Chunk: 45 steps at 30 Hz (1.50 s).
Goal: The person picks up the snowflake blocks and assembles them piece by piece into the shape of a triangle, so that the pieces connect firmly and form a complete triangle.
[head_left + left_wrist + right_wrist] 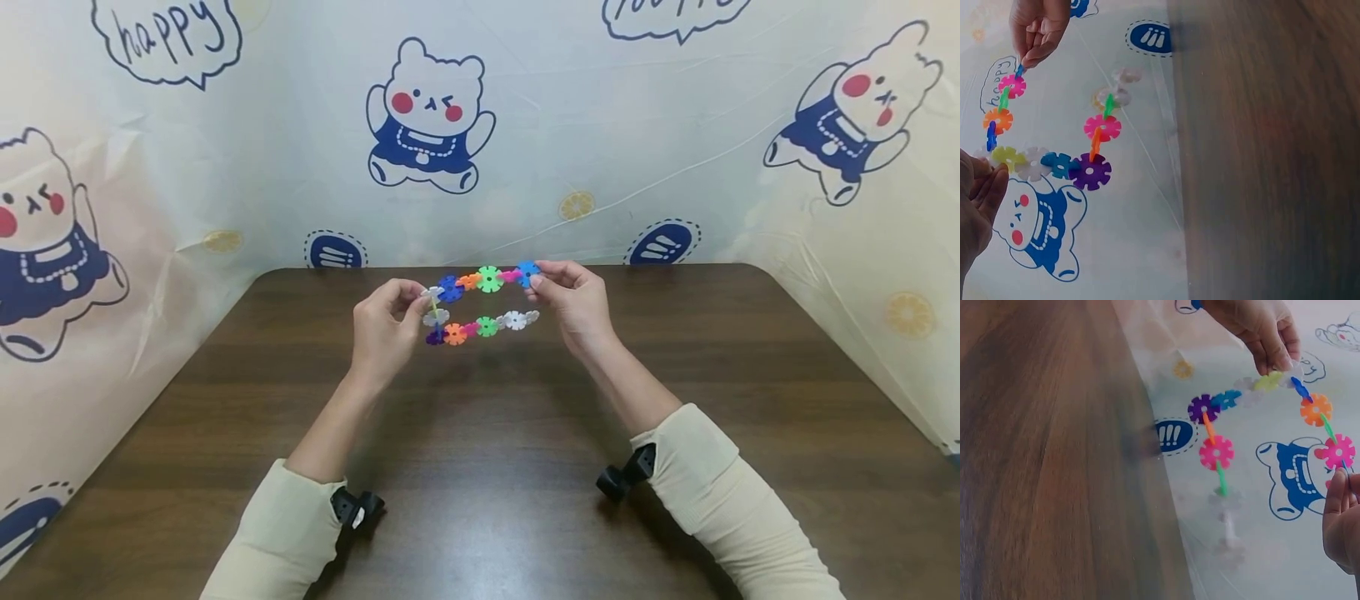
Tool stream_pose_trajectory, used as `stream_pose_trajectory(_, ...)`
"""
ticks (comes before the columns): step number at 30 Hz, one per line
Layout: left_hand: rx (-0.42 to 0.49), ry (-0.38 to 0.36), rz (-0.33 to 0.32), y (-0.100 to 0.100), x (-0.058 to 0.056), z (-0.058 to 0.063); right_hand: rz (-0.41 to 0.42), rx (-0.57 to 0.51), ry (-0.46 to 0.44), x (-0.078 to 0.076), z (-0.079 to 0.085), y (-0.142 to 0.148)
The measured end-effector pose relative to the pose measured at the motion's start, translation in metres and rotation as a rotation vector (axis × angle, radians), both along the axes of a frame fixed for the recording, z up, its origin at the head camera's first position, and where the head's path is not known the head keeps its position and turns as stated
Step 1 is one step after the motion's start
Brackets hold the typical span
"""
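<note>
A chain of several interlocking snowflake discs [490, 279], in many colours, is held up above the table in a three-sided shape. My left hand [382, 333] pinches a white disc [432, 293] at one corner between thumb and fingers. At one end of the chain, my right hand [576, 304] pinches a blue disc [527, 272]. In the left wrist view, yellow, white and blue discs run from the left fingers to a purple disc [1090, 172] at the other corner. From there the second side hangs free of both hands, ending in pale discs [1127, 75].
The brown wooden table [480, 467] stretches beneath both arms. Behind it hangs a pale backdrop sheet [540, 125] printed with cartoon bears, meeting the table's far edge. Dark wrist cameras [360, 507] sit at both light-coloured sleeve cuffs.
</note>
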State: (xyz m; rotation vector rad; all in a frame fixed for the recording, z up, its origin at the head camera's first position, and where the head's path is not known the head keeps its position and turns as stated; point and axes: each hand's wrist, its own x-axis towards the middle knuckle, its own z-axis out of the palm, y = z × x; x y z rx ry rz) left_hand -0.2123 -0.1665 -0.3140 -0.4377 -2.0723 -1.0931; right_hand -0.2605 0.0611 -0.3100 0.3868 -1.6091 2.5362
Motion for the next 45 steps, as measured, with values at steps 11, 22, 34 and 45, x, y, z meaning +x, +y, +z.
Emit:
stream_pose_trajectory(11,0.019,-0.012,0.011,0.000,-0.001,0.001,0.029,0.078,-0.050,-0.002,-0.004,0.003)
stream_pose_trajectory(22,0.049,-0.056,-0.036,0.000,0.000,0.002,0.062,0.016,-0.097,-0.001,0.002,0.007)
stream_pose_trajectory(34,-0.005,-0.064,-0.023,0.001,-0.003,0.005,0.091,-0.056,-0.171,0.004,0.010,0.010)
stream_pose_trajectory(45,-0.161,0.053,-0.089,0.026,-0.015,0.043,0.085,-0.049,-0.145,0.004,0.007,0.007)
